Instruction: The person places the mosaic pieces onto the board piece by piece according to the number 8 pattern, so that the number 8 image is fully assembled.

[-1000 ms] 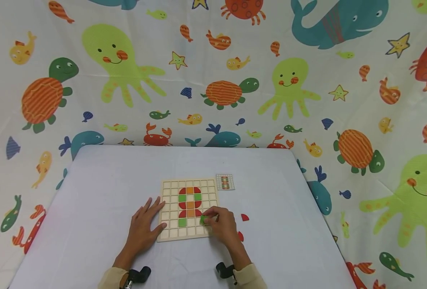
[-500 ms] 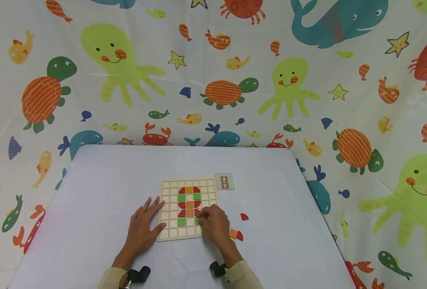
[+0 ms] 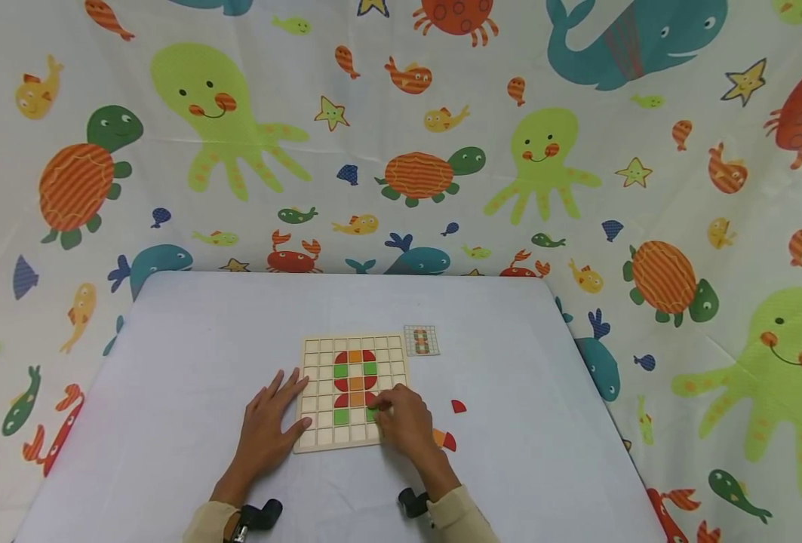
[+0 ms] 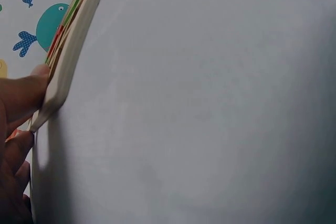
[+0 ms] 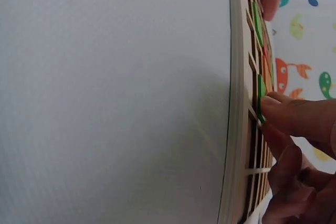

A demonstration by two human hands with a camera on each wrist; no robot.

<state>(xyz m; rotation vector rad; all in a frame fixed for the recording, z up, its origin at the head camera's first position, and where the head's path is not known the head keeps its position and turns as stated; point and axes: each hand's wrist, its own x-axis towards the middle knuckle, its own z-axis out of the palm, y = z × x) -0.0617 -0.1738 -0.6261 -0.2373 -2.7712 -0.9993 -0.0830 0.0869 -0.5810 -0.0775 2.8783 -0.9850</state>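
A wooden grid board [image 3: 391, 347] lies on the white table, with red, orange and green tiles set in a column of its cells. My left hand [image 3: 268, 430] rests along the board's left edge, fingers extended and thumb on the rim. At the column's lower right, my right hand [image 3: 406, 422] pinches a green square tile [image 5: 260, 90] between thumb and finger. That tile sits at a cell of the board; the right wrist view shows the fingertips on it. Whether it lies fully flat I cannot tell.
A small pattern card [image 3: 421, 341] lies at the board's upper right corner. Right of the board are a red quarter-circle piece [image 3: 458, 406], another red piece [image 3: 450, 441] and an orange tile [image 3: 437, 436] partly behind the right hand. A cloth printed with sea animals hangs behind the table.
My right hand has moved left with the green tile, from over the board's right part to a cell beside the column. The orange tile has come into sight. The left hand stays put.
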